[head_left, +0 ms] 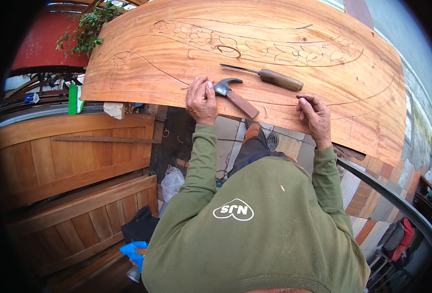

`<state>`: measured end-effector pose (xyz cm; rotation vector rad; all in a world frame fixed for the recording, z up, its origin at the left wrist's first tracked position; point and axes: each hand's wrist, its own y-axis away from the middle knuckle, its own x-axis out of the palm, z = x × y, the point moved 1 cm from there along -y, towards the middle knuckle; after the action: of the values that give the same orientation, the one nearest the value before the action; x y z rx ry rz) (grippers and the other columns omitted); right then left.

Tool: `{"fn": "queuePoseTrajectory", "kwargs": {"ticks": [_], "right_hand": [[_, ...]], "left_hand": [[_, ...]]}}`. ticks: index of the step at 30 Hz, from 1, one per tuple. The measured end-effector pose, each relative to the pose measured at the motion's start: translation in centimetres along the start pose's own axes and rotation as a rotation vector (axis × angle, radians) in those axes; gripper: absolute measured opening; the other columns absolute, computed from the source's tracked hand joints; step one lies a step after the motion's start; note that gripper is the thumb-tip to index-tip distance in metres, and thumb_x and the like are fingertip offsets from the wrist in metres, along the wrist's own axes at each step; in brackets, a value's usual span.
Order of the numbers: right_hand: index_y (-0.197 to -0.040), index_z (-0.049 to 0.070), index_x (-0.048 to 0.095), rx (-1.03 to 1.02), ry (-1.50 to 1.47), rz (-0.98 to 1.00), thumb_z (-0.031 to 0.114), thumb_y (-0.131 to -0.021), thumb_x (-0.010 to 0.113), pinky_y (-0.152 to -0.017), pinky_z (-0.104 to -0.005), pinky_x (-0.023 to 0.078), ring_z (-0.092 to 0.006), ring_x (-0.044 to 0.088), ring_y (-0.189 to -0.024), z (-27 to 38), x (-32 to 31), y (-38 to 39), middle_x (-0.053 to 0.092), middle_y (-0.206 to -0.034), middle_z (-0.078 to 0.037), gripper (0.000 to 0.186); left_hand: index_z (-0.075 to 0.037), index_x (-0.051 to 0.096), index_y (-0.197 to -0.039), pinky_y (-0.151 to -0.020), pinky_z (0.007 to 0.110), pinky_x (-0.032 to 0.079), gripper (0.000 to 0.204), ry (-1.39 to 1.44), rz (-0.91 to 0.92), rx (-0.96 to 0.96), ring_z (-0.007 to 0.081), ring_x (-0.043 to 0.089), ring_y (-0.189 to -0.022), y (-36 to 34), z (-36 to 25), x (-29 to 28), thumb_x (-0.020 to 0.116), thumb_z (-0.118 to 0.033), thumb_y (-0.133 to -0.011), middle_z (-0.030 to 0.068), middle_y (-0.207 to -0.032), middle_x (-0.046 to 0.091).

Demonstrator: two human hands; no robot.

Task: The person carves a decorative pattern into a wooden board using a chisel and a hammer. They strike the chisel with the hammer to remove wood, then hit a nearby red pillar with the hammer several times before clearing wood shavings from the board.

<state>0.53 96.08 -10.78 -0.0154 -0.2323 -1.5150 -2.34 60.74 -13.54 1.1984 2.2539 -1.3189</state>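
Note:
A wide wooden board (142,73) with outlined and cut floral patterns lies before me. My left hand (201,100) rests at its near edge, fingers loosely bent and apart, beside a claw hammer (241,104) with a brown handle and dark head. My right hand (314,119) is near the right part of that edge, fingers loosely curled with nothing visible in them. Just beyond it lies a gouge (279,79) with a wooden handle and dark blade, pointing left. A curled wood shaving (234,48) lies on the pattern.
Wooden panels (79,151) stand at lower left, with a plastic bag (172,183) beside them. A plant (84,29) and green brush (73,97) are at upper left. A metal rail (387,193) runs at right, near a red-and-grey bundle (399,239). My legs show below the board.

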Motion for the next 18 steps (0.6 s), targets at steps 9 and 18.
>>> {"fn": "queuePoseTrajectory", "kwargs": {"ticks": [9, 18], "right_hand": [[-0.125, 0.0, 0.072, -0.01, 0.025, 0.004, 0.013, -0.11, 0.066, -0.063, -0.0199, 0.047, -0.0044, 0.057, -0.071, -0.2, -0.2, -0.1, 0.069, -0.092, -0.002, 0.021], [-0.128, 0.004, 0.072, -0.291, 0.689, 0.103, 0.029, -0.097, 0.083, -0.071, -0.0316, 0.056, -0.0171, 0.068, -0.078, 1.7, 4.9, 0.8, 0.071, -0.091, -0.005, 0.04]], "left_hand": [[-0.005, 0.084, -0.104, -0.105, 0.047, 0.055, 0.027, -0.027, 0.002, 0.028, 0.0364, 0.071, -0.121, -0.1, 0.1, 0.1, 0.064, -0.024, -0.106, 0.0126, -0.116, 0.079], [-0.004, 0.076, -0.103, -0.103, 0.048, 0.055, 0.02, -0.01, -0.004, -0.01, 0.0384, 0.071, -0.12, 0.1, -0.1, 0.0, 0.068, -0.023, -0.104, 0.0141, -0.118, 0.078]]}}
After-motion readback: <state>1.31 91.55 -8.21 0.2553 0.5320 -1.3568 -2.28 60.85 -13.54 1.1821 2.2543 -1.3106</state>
